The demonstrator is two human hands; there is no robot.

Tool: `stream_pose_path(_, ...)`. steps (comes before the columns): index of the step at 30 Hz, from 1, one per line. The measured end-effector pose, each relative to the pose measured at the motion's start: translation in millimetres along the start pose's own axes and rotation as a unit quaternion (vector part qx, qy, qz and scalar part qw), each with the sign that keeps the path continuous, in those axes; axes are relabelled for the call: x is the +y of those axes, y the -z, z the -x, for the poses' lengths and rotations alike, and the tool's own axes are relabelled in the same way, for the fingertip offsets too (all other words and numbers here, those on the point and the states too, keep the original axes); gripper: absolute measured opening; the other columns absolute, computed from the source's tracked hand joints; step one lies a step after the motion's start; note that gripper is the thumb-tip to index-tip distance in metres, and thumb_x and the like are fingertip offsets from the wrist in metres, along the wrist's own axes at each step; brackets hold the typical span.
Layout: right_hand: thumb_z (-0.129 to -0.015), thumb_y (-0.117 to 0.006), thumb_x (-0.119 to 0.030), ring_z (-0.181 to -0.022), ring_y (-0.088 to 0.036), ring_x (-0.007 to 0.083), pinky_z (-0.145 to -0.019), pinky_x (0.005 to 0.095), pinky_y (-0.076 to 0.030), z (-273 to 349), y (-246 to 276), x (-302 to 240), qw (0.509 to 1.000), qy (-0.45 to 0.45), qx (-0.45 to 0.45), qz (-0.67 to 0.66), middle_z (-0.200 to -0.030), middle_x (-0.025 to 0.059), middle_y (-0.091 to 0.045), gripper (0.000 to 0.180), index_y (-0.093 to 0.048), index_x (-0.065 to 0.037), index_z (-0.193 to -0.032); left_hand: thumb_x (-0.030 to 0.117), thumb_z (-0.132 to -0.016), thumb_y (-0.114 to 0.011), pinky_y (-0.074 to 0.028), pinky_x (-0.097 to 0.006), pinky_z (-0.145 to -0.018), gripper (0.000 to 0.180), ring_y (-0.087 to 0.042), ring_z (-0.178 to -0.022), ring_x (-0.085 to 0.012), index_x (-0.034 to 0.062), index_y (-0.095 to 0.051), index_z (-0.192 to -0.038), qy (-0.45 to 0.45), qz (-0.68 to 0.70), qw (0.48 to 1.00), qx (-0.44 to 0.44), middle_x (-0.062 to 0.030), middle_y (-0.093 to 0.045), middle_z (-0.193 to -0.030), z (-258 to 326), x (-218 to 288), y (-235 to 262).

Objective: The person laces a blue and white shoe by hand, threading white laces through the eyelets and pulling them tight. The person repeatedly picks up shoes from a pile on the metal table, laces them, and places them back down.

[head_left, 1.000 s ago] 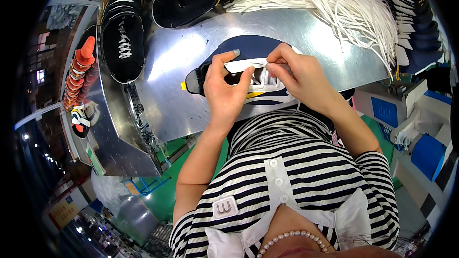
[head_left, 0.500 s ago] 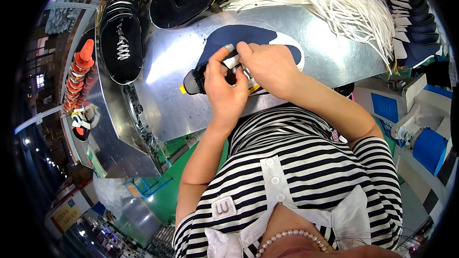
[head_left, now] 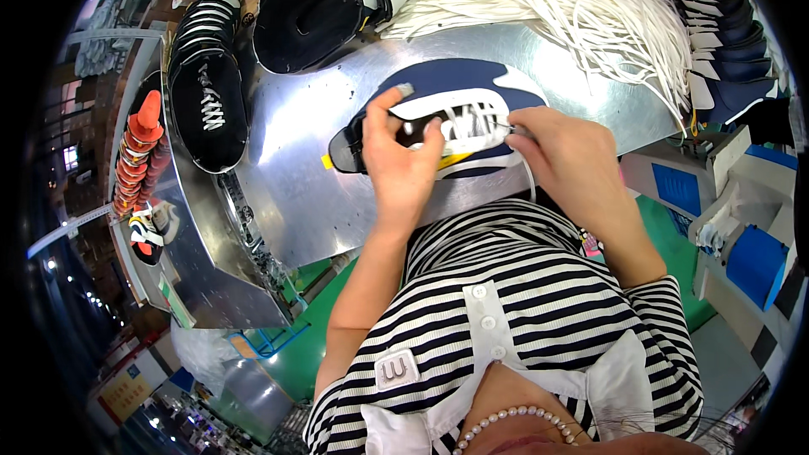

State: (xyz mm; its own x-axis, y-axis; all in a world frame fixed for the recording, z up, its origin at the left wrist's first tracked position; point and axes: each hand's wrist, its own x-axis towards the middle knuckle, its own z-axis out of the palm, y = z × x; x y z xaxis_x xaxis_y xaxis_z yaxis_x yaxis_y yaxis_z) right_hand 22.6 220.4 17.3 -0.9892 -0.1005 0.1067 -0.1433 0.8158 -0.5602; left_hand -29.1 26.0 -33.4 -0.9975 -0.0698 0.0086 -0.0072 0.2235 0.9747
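Note:
A navy and white shoe upper [head_left: 447, 74] lies flat on the metal tabletop, its toe to the right. White lace [head_left: 479, 122] crosses the opening in several rows. My left hand [head_left: 396, 152] grips the upper near its dark heel end, thumb inside the opening and fingers bent over the far edge. At the toe end of the lacing, my right hand [head_left: 573, 156] is closed in a pinch on the white lace. A thin dark bit shows at those fingertips, too small to name. A strand of lace hangs below the right hand toward my shirt.
A large heap of white laces [head_left: 539, 0] covers the far right of the metal table [head_left: 295, 194]. Stacked black uppers [head_left: 206, 109] stand at the left, with another upper [head_left: 308, 17] behind. More navy uppers [head_left: 733, 93] are piled at far right, above a machine [head_left: 754, 265] with blue parts.
My right hand has moved right and nearer to me, from beside the left hand to the toe end, uncovering the laced opening. The left hand stays on the upper.

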Motion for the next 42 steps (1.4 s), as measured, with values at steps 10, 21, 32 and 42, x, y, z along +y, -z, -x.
stream_pose_path(10,-0.082,-0.076,-0.023,-0.077,-0.066,0.0260,-0.064,0.0349,-0.052,-18,-41,40,0.991,0.001,0.082,-0.104,-0.096,0.0056,-0.058,0.027,-0.062,-0.006,-0.098,-0.007,-0.087,-0.065,-0.052,-0.025,-0.074,0.044,-0.064,-0.079,-0.0104,0.0003,-0.049,-0.127,0.079,0.200,0.967,-0.137,-0.0063,-0.067,-0.087,-12,17,29)
stream_pose_path(21,-0.086,-0.067,-0.008,-0.064,-0.060,0.0154,-0.056,0.0287,-0.047,-7,-10,4,0.945,0.104,0.027,-0.310,-0.082,0.0038,-0.063,0.014,-0.062,-0.007,-0.099,0.015,-0.077,-0.079,-0.049,-0.041,-0.076,0.033,-0.063,-0.088,-0.0332,0.0025,-0.062,-0.102,-0.254,-0.382,0.874,-0.162,-0.0128,-0.067,-0.094,10,31,15)
stream_pose_path(32,-0.087,-0.074,-0.013,-0.063,-0.056,0.0056,-0.057,0.0222,-0.045,20,-33,26,0.905,-0.119,-0.002,-0.409,-0.075,0.0001,-0.066,0.018,-0.072,-0.005,-0.104,0.009,-0.082,-0.073,-0.047,-0.043,-0.074,0.022,-0.061,-0.083,-0.0369,-0.0007,-0.060,-0.097,-0.250,-0.258,0.928,-0.099,-0.0170,-0.063,-0.089,-2,30,20)
stream_pose_path(42,-0.091,-0.069,-0.016,-0.083,-0.058,0.0089,-0.074,0.0259,-0.047,27,-56,5,0.901,-0.040,-0.221,-0.370,-0.087,0.0021,-0.064,0.016,-0.070,-0.004,-0.102,0.004,-0.078,-0.073,-0.047,-0.040,-0.069,0.028,-0.059,-0.076,-0.0296,0.0055,-0.065,-0.104,-0.317,-0.326,0.887,-0.084,-0.0105,-0.057,-0.081,6,53,29)
